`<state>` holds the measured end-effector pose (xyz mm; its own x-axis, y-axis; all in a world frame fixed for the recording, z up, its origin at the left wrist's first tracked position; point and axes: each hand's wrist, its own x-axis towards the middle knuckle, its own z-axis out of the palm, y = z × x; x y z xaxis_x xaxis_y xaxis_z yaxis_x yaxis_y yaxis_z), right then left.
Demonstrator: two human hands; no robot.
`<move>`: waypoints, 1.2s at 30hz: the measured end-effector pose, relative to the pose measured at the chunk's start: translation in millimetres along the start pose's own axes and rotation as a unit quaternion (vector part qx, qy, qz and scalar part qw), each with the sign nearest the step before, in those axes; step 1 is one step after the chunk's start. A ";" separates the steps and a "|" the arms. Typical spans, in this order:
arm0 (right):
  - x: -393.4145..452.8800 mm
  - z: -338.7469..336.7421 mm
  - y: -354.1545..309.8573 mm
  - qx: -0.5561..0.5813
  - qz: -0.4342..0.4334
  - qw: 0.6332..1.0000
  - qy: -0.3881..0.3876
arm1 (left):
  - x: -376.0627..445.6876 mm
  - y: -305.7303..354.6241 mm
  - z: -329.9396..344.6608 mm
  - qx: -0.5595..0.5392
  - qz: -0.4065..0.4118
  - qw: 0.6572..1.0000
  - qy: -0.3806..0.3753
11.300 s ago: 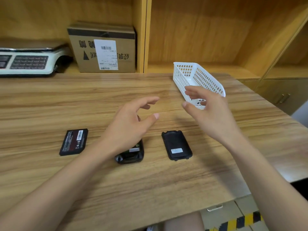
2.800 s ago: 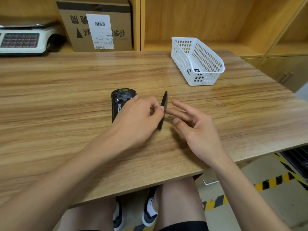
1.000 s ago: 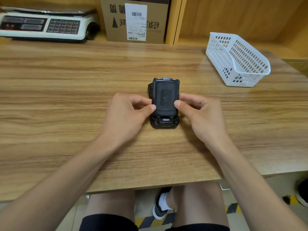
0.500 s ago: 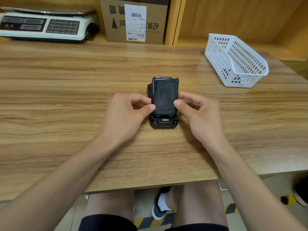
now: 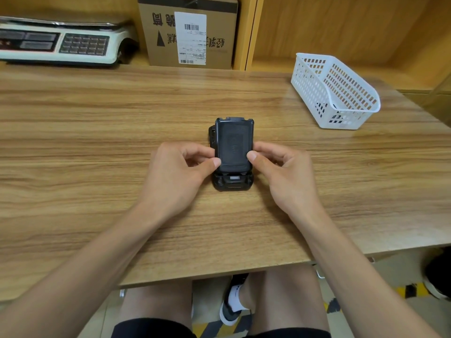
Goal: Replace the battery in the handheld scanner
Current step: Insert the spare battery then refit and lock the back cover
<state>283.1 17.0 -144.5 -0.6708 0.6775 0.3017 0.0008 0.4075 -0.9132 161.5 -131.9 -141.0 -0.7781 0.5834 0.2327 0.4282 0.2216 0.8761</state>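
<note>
Wood-grain laminate covers the surface (image 5: 97, 132), the largest thing in view, and it is slick enough that the scanner could skate away under a sideways push. Behind it, on a shelf, sit a cardboard box (image 5: 188, 32) and a weighing scale (image 5: 61, 42); a white plastic basket (image 5: 339, 93) stands on the surface's far right, well apart from the work.

At the centre lies the handheld scanner (image 5: 233, 182), face down, with the back cover (image 5: 234, 145) laid over its battery bay. The cover sits slightly skewed: a strip of the scanner body shows along its left side, and the near end of the scanner is uncovered below it. The left hand (image 5: 178, 174) and the right hand (image 5: 283, 174) flank it, each pinching a lower side edge of the cover with the thumb tip on top and the fingers curled at the side.

The main risk, as I judge it, is pressing down while the cover is still misaligned: the far-end tabs could miss their slots, and force could bend or snap a clip. Uneven thumb pressure could seat one side only, leaving a gap and a loose latch. Whether the battery beneath is fully seated cannot be seen; if it rides high, the cover will not close and forcing it could damage the contacts.
</note>
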 end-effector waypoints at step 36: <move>2.2 2.1 10.9 -0.091 0.019 0.996 -0.011 | 5.0 -10.0 -0.5 0.044 -0.014 0.999 -0.026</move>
<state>280.1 21.5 -154.4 -0.6843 0.6810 0.2605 0.1593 0.4883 -0.8580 153.2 -131.5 -148.4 -0.7664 0.6156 0.1832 0.4465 0.3056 0.8410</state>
